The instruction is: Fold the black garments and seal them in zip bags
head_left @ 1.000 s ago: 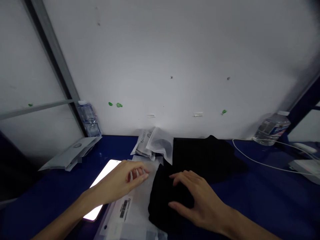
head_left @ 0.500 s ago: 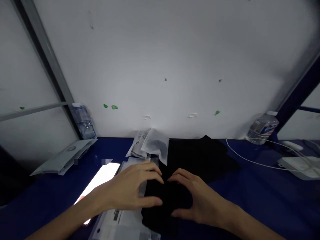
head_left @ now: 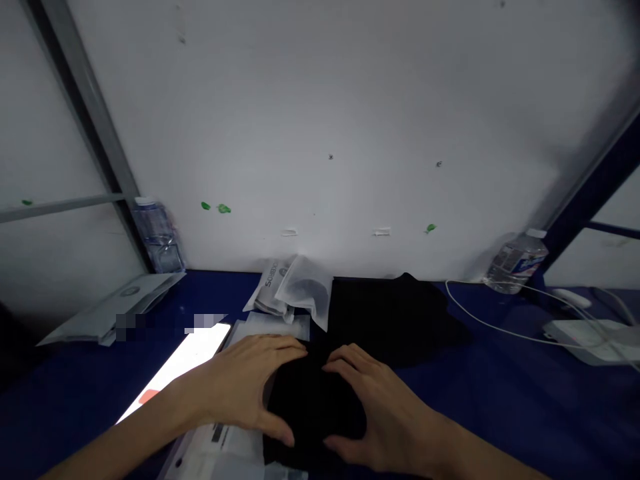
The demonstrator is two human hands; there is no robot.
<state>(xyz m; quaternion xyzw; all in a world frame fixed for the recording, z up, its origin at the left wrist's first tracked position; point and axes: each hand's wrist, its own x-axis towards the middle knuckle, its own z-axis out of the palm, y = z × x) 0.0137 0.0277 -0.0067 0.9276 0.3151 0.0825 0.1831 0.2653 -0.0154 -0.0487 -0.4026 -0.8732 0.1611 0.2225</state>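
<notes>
Black cloth point(head_left: 315, 407): just right of the phone point(head_left: 193, 353), with a clear plastic bag point(head_left: 240, 460) showing between them
Left hand point(head_left: 253, 383): on the cloth's phone-side edge, thumb and fingers spread in a loose C
Right hand point(head_left: 380, 410): same C shape, on the side away from the phone
Nearer hand: basically a tie, cloth's right between the two
Actual squeeze: can't tell, too dark in there
Long axis: can't really tell either, outline's lost in black
</notes>
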